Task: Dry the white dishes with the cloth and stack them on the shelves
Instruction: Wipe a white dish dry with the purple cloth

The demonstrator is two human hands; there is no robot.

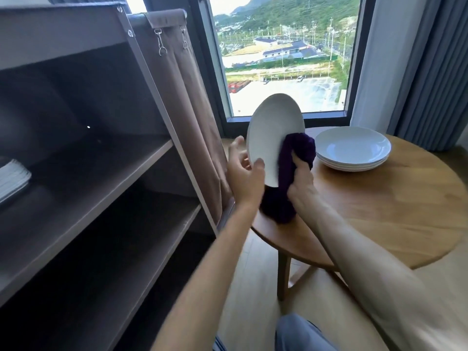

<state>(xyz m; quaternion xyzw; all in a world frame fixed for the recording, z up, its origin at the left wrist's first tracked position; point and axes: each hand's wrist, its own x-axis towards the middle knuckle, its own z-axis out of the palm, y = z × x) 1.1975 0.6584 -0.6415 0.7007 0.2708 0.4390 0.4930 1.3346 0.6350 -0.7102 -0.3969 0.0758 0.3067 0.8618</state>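
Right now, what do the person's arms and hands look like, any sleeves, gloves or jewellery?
Both forearms are bare to the edge of the picture, so no sleeves show. The left hand and right hand wear no gloves, and no watch, bracelet or ring is visible. Blue-grey trousers show at the bottom.

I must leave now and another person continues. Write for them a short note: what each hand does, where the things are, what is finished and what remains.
Left hand: grips the plate by its edge, held upright over the table.
Right hand: grips the purple cloth and presses it on the plate's face.
Done: some white dishes lie on the middle shelf at the far left.
Left: finish this plate, shelve it, then dry and shelve the stack on the table.
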